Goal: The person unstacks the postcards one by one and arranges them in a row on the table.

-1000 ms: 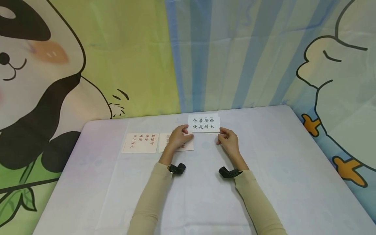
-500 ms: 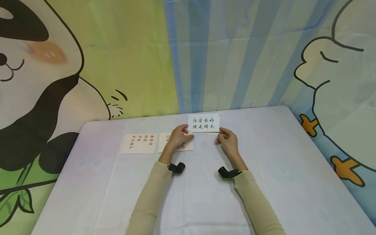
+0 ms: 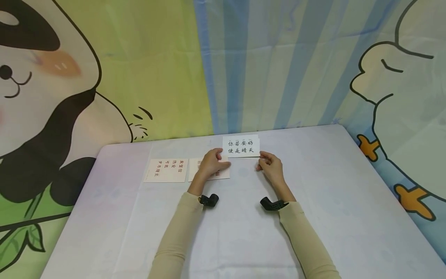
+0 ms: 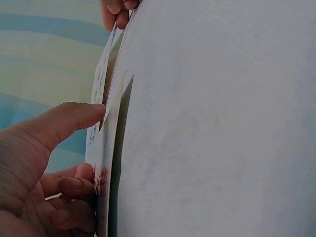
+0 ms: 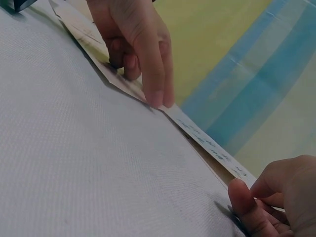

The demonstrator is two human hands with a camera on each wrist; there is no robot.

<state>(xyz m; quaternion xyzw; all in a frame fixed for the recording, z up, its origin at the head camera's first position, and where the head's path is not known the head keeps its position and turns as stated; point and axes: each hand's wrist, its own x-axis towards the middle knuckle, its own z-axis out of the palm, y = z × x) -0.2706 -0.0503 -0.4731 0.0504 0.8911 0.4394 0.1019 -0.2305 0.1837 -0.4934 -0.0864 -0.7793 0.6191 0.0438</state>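
A white card with two rows of black Chinese characters is near the table's back edge, raised slightly at its front edge. Another white card's edge shows under it. My left hand holds its left side, thumb at the lower corner and other fingers bent. At the lower right corner, my right hand pinches it between thumb and index finger; the right wrist view shows this thumb close up. Beneath my left hand lies a cream card with red characters, partly hidden. A second red-lettered card lies to its left.
A white cloth covers the table. Behind it hangs a striped blue and yellow-green backdrop with a cartoon panda on the left and a white bird on the right. Each wrist wears a black camera strap.
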